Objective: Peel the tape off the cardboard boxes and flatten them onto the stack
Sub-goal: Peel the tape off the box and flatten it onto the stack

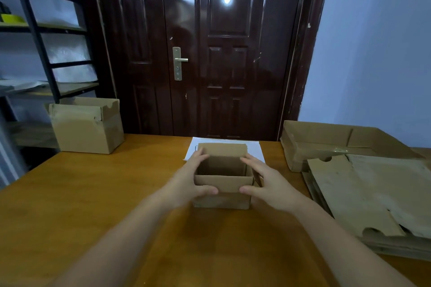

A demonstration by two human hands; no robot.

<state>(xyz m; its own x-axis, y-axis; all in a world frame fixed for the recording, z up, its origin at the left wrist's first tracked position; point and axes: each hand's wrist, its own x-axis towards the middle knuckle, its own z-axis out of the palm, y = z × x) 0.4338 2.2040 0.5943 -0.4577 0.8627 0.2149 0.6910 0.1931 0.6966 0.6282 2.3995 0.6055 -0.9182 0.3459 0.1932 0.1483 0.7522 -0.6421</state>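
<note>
I have a small open cardboard box between my two hands near the middle of the table, a little toward its far edge. My left hand wraps the box's left side — thumb curled onto the near flap, fingers reaching up along the far left corner. My right hand mirrors it on the right side, thumb pressed to the near flap's right end, fingers spread along the right wall toward the far flap. Both hands grip the box, which stands upright on the tabletop with its top flaps raised and its inside dark; I cannot make out any tape on it. Just behind the box a white sheet of paper lies flat, partly hidden by the far flap. At the far left corner of the table stands a larger cardboard box, closed, with a band of tape showing on its right face. Along the right edge lies the stack of flattened cardboard, its top sheets overlapping unevenly, and behind that stack, toward the far right corner, sits a shallow open cardboard tray. Beyond the table a dark door fills the wall — a metal shelf rack stands to its left.
</note>
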